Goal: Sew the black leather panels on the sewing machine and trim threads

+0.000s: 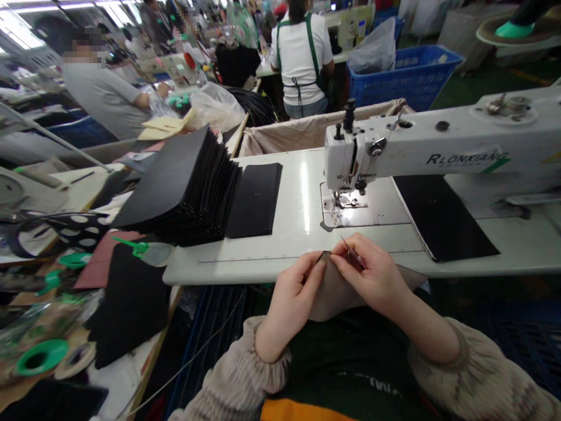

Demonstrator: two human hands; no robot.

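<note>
Just off the table's front edge, a piece of sheet material with a grey-brown face hangs over my lap. My left hand pinches its dark upper edge between thumb and fingers. Close beside it, my right hand pinches the same edge and also keeps a small pointed metal tool tucked in the fingers, its tip sticking up to the left; whether it is scissors or tweezers I cannot make out. Behind my hands stands a white sewing machine, its needle area lit.
On the white table lie a tall stack of black panels, a smaller pile and more black panels at right. Side-table clutter includes a green spool. Co-workers sit beyond; a blue basket stands behind.
</note>
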